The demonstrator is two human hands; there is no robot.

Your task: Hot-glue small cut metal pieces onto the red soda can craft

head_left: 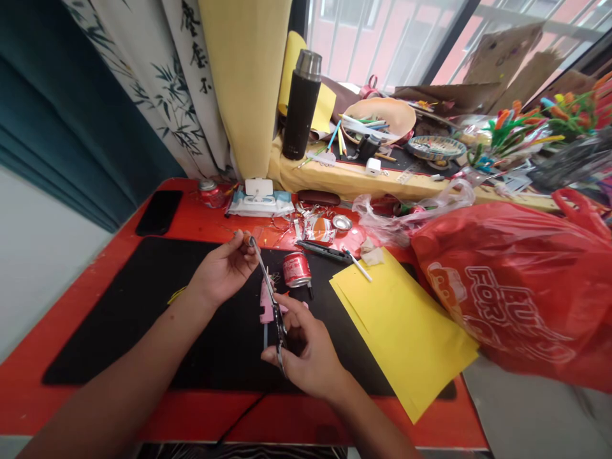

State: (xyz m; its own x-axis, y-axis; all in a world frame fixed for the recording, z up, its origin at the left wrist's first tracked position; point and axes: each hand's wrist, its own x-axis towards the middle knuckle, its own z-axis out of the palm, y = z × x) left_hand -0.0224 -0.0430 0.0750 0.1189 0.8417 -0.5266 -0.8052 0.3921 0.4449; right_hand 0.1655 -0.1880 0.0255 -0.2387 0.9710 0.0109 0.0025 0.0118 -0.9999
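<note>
My left hand [224, 271] is raised over the black mat [205, 347], thumb and fingers closed on the curled end of a thin silvery strip [259, 253]. My right hand [308, 347] grips dark-handled scissors [278, 335], their narrow end pointing up toward my left hand. Where strip and blades meet is hard to make out. Behind the scissors lies a pink tool [266, 299], like a glue gun, partly hidden. Just beyond my right hand a small red can [296, 269] rests on its side.
Yellow sheets [406, 331] and a bulging red plastic bag [516, 287] lie to the right. A box cutter [324, 251], a cut can piece [319, 228] and a wipes pack [261, 203] sit behind the mat. A phone [159, 213] lies left; a black thermos [302, 105] stands on the sill.
</note>
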